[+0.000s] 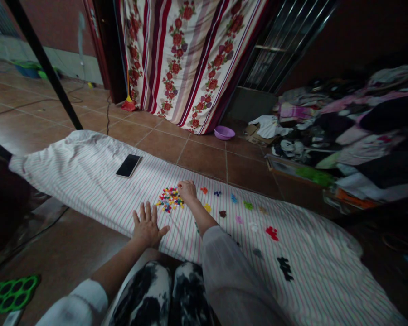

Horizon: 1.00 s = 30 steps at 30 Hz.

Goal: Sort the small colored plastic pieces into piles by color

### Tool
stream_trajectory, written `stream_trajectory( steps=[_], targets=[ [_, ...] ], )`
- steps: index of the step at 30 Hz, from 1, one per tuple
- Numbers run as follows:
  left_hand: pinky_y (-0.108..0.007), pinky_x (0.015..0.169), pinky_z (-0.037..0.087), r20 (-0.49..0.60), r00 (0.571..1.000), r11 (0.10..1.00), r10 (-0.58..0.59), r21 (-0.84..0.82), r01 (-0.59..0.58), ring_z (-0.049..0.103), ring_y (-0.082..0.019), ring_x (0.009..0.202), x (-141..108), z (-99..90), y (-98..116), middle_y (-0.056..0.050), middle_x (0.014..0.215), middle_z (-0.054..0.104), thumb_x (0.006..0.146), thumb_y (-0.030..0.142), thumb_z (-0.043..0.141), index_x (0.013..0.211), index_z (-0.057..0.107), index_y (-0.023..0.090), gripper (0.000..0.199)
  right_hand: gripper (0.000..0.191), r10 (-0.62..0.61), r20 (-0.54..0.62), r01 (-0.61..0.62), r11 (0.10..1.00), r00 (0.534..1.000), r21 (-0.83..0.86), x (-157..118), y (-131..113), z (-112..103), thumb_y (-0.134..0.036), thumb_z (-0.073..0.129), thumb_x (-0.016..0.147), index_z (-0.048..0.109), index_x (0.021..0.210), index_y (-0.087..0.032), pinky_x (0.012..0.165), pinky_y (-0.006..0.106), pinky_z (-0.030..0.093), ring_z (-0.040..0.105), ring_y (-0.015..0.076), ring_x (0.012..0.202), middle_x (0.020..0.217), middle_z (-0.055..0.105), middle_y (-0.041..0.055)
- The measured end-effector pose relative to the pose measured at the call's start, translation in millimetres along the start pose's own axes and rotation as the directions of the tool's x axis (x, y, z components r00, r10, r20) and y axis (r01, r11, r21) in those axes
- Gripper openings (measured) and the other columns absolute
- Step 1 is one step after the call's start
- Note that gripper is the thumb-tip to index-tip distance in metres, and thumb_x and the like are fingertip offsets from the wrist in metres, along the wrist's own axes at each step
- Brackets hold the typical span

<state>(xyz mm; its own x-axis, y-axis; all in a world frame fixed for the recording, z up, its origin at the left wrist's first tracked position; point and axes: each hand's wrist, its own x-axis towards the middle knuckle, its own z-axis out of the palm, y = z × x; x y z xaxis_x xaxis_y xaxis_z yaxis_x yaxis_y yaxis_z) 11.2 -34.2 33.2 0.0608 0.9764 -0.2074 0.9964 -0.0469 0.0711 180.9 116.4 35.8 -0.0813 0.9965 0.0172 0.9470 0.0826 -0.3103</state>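
A heap of tiny mixed-colour pieces, possibly beads (170, 199), lies on the striped cloth (98, 194). My left hand (148, 226) rests flat on the cloth just below the heap, fingers spread and holding nothing. At the heap's right edge is my right hand (187, 190), its fingers pinched together; whatever is between them is too small to make out. Beyond it, single-colour groups are spread to the right, among them orange (204, 190), dark blue (217, 193), yellow (207, 207), brown (222, 213), green (248, 205), red (272, 233) and black (284, 269). My right forearm partly covers some groups.
A phone (128, 165) lies on the cloth to the left. Past the far edge, a purple basin (224, 132) stands on the tiled floor before a floral curtain (190, 59). Clothes (360, 131) are piled at right. A green holder with round openings (12, 294) is at lower left.
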Motion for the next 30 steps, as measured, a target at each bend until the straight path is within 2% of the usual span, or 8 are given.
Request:
stream_trajectory(
  steps=[4,8,13,17,26,30],
  targets=[
    [-0.062,0.109,0.007,-0.013,1.000,1.000,0.000,0.001,0.000,0.001,-0.041,0.141,0.9,3.1,-0.8,-0.023,0.153,0.007,0.078,0.076,0.017,0.146,0.014,0.008,0.096,0.025,-0.007,-0.046,0.010,0.998,0.999,0.062,-0.7,11.3,-2.3,-0.021,0.048,0.088,0.068,0.103,-0.022,0.087,0.025,0.035,0.054,0.0156,0.099,0.102,0.068,0.0039],
    [-0.062,0.108,0.007,-0.008,1.000,1.000,0.004,0.002,-0.004,0.000,-0.040,0.141,0.6,2.0,-0.7,-0.023,0.153,0.007,0.078,0.077,0.016,0.146,0.013,0.008,0.097,0.028,0.060,-0.130,-0.051,0.996,0.990,0.071,-2.4,32.0,-8.3,-0.022,0.046,0.088,0.065,0.109,-0.022,0.087,0.026,0.035,0.055,0.0168,0.099,0.105,0.068,0.0049],
    [-0.062,0.109,0.007,0.011,1.000,1.000,0.003,0.005,-0.004,0.000,-0.040,0.141,-0.2,-1.5,-0.1,-0.023,0.153,0.005,0.078,0.077,0.015,0.146,0.013,0.008,0.097,0.026,0.181,-0.201,-0.179,0.983,0.963,0.027,-5.2,65.1,-18.8,-0.022,0.045,0.089,0.067,0.103,-0.020,0.088,0.028,0.035,0.054,0.0194,0.100,0.101,0.068,0.0085],
    [-0.062,0.109,0.008,0.018,1.000,1.000,-0.004,0.010,0.004,-0.001,-0.040,0.141,-0.9,-3.6,0.5,-0.023,0.153,0.004,0.079,0.076,0.017,0.146,0.012,0.008,0.096,0.026,0.201,-0.215,-0.204,0.979,0.956,0.008,-6.0,84.8,-22.0,-0.017,0.045,0.087,0.068,0.100,-0.020,0.087,0.029,0.035,0.055,0.0195,0.098,0.099,0.069,0.0079],
    [-0.062,0.109,0.009,0.031,0.999,1.000,-0.006,0.022,0.005,-0.001,-0.040,0.141,-0.4,-3.9,1.0,-0.023,0.153,0.003,0.078,0.076,0.016,0.146,0.011,0.008,0.096,0.031,0.159,-0.173,-0.155,0.987,0.972,0.036,-12.3,93.5,-18.3,-0.011,0.042,0.085,0.070,0.096,-0.020,0.087,0.025,0.034,0.058,0.0156,0.094,0.100,0.069,0.0036],
    [-0.062,0.109,0.009,0.031,0.999,1.000,-0.010,0.024,0.009,-0.003,-0.039,0.141,0.0,-2.6,0.6,-0.022,0.153,0.002,0.078,0.077,0.017,0.146,0.010,0.008,0.096,0.030,0.182,-0.188,-0.176,0.983,0.965,0.046,-14.4,93.7,-18.2,-0.010,0.043,0.084,0.070,0.093,-0.019,0.085,0.025,0.035,0.058,0.0161,0.091,0.098,0.069,0.0047]
  ],
)
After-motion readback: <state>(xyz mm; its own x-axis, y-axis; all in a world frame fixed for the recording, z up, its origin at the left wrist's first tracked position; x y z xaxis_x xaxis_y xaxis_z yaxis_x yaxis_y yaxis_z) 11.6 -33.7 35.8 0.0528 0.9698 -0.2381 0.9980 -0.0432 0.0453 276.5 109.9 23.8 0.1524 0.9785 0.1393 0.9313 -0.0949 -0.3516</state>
